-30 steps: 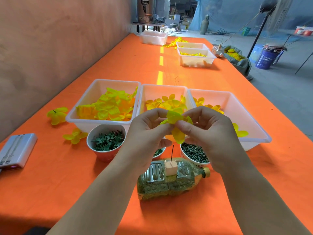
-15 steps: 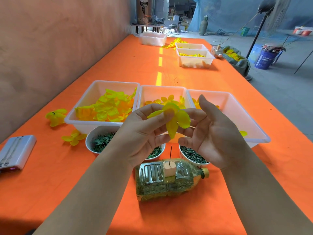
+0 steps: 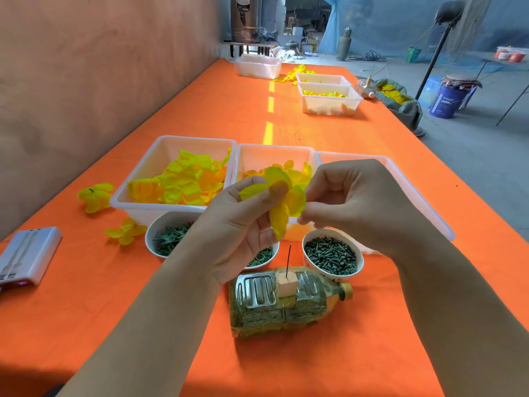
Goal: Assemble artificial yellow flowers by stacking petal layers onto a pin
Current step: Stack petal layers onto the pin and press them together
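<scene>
Nearest us, both forearms are cut off by the bottom edge. At lower centre a bottle (image 3: 286, 308) lies on its side on the orange tabletop (image 3: 86, 305). A pale foam block (image 3: 284, 285) sits on top of it, and the dark pin (image 3: 288, 257) stands upright out of the block. The bottle's filling is a greenish-yellow blur; we cannot tell what it is. At the left edge a white device (image 3: 27, 255) is clipped by the frame.

Just above the pin, the left hand (image 3: 233, 224) has its grip pinched on the yellow petal layer (image 3: 279, 196). The thumb lies across the front, and one lobe hangs toward the pin's tip but clear of it. The right hand (image 3: 360, 202) comes in from the right with fingers curled, its grip nipping the layer's right lobe.

Those hands block plenty. The middle bowl (image 3: 269, 263) shows only a sliver with green rings. The left bowl (image 3: 153, 249) of green leafy pieces loses its right side behind the wrist. The right tray (image 3: 415, 193) has its contents behind the right hand. The right bowl (image 3: 307, 260) of dark green pegs sits in plain sight.

Beyond, the left tray (image 3: 183, 147) holds large yellow petals and the middle tray (image 3: 274, 156) smaller ones. A loose flower (image 3: 96, 196) lies left of the left tray, with a smaller flower (image 3: 126, 232) nearer us. Far up the tabletop stand more trays (image 3: 326, 106), too small to read.
</scene>
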